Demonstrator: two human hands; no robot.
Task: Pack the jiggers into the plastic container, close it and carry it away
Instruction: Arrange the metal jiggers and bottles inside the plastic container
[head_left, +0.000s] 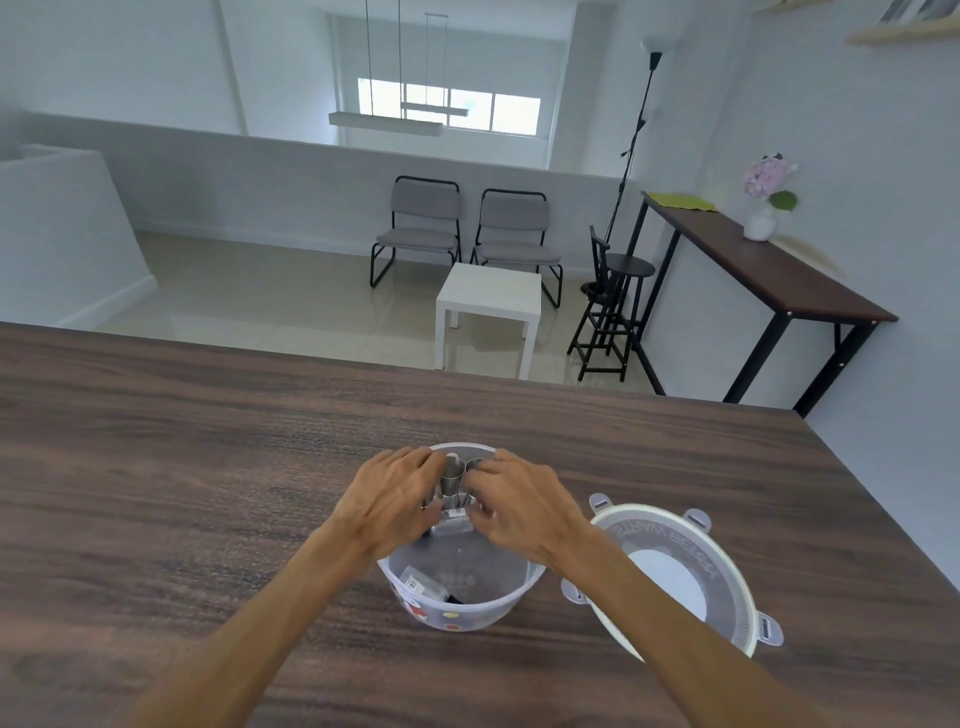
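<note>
A round clear plastic container (460, 608) with printed dots stands on the wooden table. Both hands reach into it from above. My left hand (389, 499) is closed around a steel jigger (451, 486) standing upright inside. My right hand (519, 506) grips a second jigger (474, 466) right beside the first; most of that one is hidden by the fingers. Another small item with a label (421, 582) lies on the container's floor. The round lid (675, 566) with snap tabs lies upside down on the table, just right of the container.
The dark wooden table (208, 493) stretches wide to the left and far side; its right edge runs diagonally past the lid. Beyond the table are a white side table (488, 301), two grey chairs and a bar table along the right wall.
</note>
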